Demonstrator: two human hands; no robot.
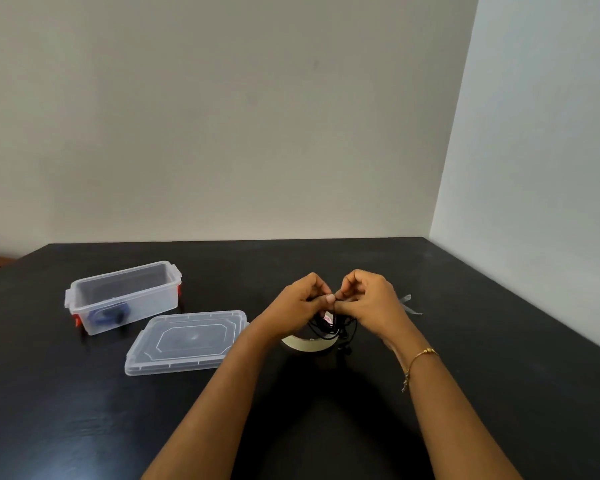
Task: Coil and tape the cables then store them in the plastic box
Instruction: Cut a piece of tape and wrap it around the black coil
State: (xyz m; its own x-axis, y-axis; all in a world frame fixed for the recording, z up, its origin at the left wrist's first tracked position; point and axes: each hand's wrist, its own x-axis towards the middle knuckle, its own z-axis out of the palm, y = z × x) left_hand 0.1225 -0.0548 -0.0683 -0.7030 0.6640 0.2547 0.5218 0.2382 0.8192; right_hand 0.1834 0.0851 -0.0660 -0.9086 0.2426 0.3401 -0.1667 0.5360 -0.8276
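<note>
A thin black cable hangs in loops below my two hands, above the middle of the black table. My left hand and my right hand meet fingertip to fingertip and both pinch the top of the coil. A roll of pale tape lies on the table right under the coil. The clear plastic box with red latches stands open at the left, and a dark blue coiled cable lies inside it.
The box's clear lid lies flat between the box and my left forearm. A strip of clear tape sits on the table right of my right hand. Walls close the table's far and right sides.
</note>
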